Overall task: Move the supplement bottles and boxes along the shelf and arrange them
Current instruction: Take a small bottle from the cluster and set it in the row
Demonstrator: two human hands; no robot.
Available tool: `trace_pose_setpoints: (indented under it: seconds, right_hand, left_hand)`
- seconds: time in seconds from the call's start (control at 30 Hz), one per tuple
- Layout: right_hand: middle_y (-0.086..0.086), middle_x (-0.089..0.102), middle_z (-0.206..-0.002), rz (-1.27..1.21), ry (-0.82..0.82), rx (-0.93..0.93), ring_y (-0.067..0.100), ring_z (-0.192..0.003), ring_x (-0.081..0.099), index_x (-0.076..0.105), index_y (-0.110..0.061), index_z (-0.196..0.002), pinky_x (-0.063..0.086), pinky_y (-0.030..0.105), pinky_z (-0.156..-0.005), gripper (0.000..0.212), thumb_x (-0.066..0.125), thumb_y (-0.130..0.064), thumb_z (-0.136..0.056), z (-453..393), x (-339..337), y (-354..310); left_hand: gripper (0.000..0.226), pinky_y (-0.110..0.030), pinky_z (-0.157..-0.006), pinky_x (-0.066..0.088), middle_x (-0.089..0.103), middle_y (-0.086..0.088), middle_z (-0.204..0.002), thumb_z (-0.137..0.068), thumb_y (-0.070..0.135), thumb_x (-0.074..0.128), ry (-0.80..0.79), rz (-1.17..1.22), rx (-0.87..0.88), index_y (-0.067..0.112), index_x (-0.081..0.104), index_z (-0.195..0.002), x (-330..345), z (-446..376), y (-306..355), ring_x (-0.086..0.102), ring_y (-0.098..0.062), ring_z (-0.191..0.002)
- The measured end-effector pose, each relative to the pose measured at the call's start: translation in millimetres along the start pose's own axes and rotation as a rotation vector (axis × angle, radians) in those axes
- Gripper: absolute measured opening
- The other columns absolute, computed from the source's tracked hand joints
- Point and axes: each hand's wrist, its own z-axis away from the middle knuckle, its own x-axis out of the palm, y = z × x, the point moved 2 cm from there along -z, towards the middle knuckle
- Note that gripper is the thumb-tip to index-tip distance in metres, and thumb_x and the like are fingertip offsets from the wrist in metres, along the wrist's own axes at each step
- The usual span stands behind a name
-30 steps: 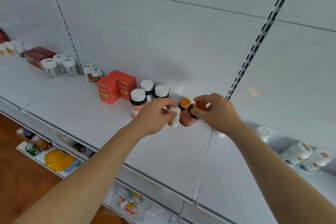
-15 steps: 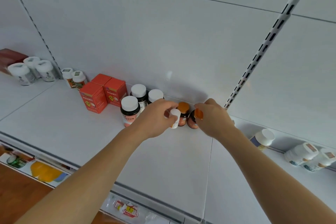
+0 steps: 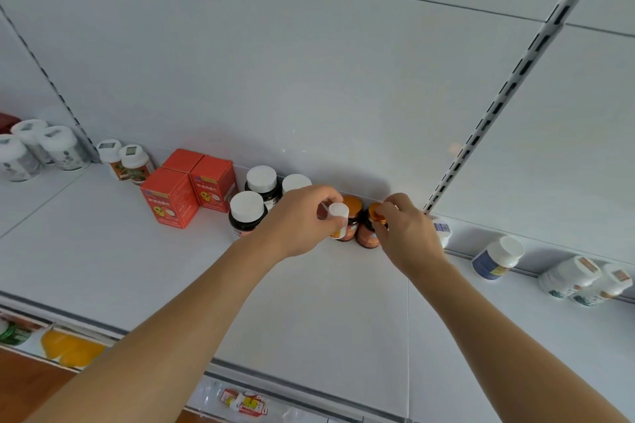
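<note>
My left hand (image 3: 299, 220) grips a small white-capped bottle (image 3: 338, 218) at the back of the white shelf (image 3: 326, 312). My right hand (image 3: 407, 233) holds an orange-capped brown bottle (image 3: 369, 232) standing on the shelf. A second orange-capped bottle (image 3: 352, 216) stands between them against the back wall. Left of my hands stand three dark bottles with white caps (image 3: 247, 213) and three red boxes (image 3: 187, 187).
Further left stand small white-capped bottles (image 3: 129, 161) and white jars (image 3: 51, 146). To the right a blue-labelled bottle (image 3: 494, 257) and white bottles (image 3: 584, 280) lean against the back wall. A slotted upright (image 3: 508, 86) runs up the wall. Lower shelf goods (image 3: 68, 347) show below.
The orange-capped bottle in my right hand went from tilted and lifted to standing on the shelf beside the other one. The view shifted right and closer.
</note>
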Motion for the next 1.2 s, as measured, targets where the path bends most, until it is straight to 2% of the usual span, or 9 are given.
trace_pose_setpoints:
  seconds: [0.1, 0.23, 0.4, 0.47, 0.57, 0.77, 0.87, 1.07, 1.2]
  right_hand:
    - [0.012, 0.059, -0.093, 0.015, 0.012, 0.001, 0.037, -0.056, 0.057, 0.069, -0.009, -0.091, 0.046, 0.037, -0.042, 0.014, 0.075, -0.007, -0.079, 2, 0, -2]
    - [0.010, 0.059, -0.096, 0.036, 0.022, -0.004, 0.036, -0.066, 0.060, 0.067, -0.011, -0.094, 0.039, 0.030, -0.046, 0.018, 0.076, -0.011, -0.078, 8, -2, -4]
    - [0.009, 0.060, -0.107, 0.051, 0.090, -0.012, 0.034, -0.087, 0.061, 0.067, -0.016, -0.104, 0.049, 0.035, -0.051, 0.019, 0.069, -0.022, -0.086, 16, -16, -12]
    - [0.010, 0.060, -0.115, 0.055, 0.092, -0.039, 0.035, -0.098, 0.061, 0.066, -0.016, -0.109, 0.052, 0.038, -0.057, 0.024, 0.069, -0.023, -0.086, 19, -23, -20]
    - [0.014, 0.059, -0.127, 0.057, 0.070, -0.094, 0.036, -0.116, 0.056, 0.065, -0.014, -0.118, 0.054, 0.043, -0.074, 0.034, 0.069, -0.023, -0.085, 17, -33, -35]
    - [0.019, 0.050, -0.142, 0.007, -0.039, -0.193, 0.037, -0.133, 0.045, 0.053, -0.005, -0.134, 0.046, 0.051, -0.102, 0.053, 0.064, -0.031, -0.089, 2, -40, -75]
    - [0.019, 0.049, -0.144, -0.013, -0.061, -0.236, 0.037, -0.135, 0.043, 0.050, -0.005, -0.138, 0.043, 0.050, -0.106, 0.058, 0.061, -0.038, -0.091, -1, -37, -100]
    - [0.020, 0.049, -0.142, -0.041, -0.130, -0.341, 0.039, -0.133, 0.045, 0.049, -0.003, -0.139, 0.043, 0.050, -0.107, 0.065, 0.052, -0.047, -0.091, -3, -21, -174]
    - [0.020, 0.050, -0.142, -0.047, -0.149, -0.414, 0.038, -0.133, 0.045, 0.050, -0.003, -0.138, 0.041, 0.051, -0.108, 0.073, 0.038, -0.055, -0.088, -6, -10, -231]
  left_hand:
    - [0.021, -0.025, -0.076, 0.049, 0.064, 0.017, -0.094, -0.085, 0.036, 0.072, 0.004, 0.026, 0.029, 0.031, 0.065, -0.104, -1, 1, 1, 0.059, -0.002, -0.087]
    - [0.029, -0.022, -0.078, 0.048, 0.067, 0.013, -0.100, -0.085, 0.042, 0.071, 0.024, 0.032, 0.109, 0.032, 0.070, -0.112, -4, 2, 5, 0.058, -0.001, -0.089]
    - [0.034, -0.022, -0.082, 0.046, 0.065, 0.010, -0.104, -0.088, 0.045, 0.067, 0.066, 0.012, 0.183, 0.031, 0.066, -0.120, -7, 4, 8, 0.057, -0.003, -0.095]
    - [0.034, -0.029, -0.084, 0.048, 0.063, 0.007, -0.104, -0.090, 0.044, 0.065, 0.060, -0.018, 0.199, 0.029, 0.065, -0.120, -10, 6, 12, 0.058, -0.008, -0.094]
    - [0.029, -0.033, -0.081, 0.049, 0.062, 0.006, -0.099, -0.089, 0.043, 0.066, 0.088, -0.040, 0.211, 0.027, 0.067, -0.113, -17, 14, 18, 0.058, -0.011, -0.090]
    - [0.032, -0.032, -0.086, 0.049, 0.065, 0.009, -0.107, -0.089, 0.040, 0.067, 0.238, -0.121, 0.148, 0.024, 0.067, -0.117, -52, 44, 12, 0.060, -0.007, -0.094]
    - [0.032, -0.025, -0.082, 0.044, 0.064, 0.010, -0.102, -0.088, 0.034, 0.069, 0.323, -0.166, 0.065, 0.021, 0.068, -0.117, -75, 68, 1, 0.054, -0.004, -0.089]
    - [0.022, -0.038, -0.080, 0.050, 0.064, 0.008, -0.098, -0.085, 0.033, 0.070, 0.437, -0.211, -0.129, 0.026, 0.068, -0.106, -123, 129, -38, 0.059, -0.011, -0.087]
    - [0.020, -0.037, -0.080, 0.052, 0.063, 0.012, -0.098, -0.085, 0.035, 0.071, 0.509, -0.202, -0.195, 0.030, 0.068, -0.105, -160, 166, -65, 0.060, -0.008, -0.085]
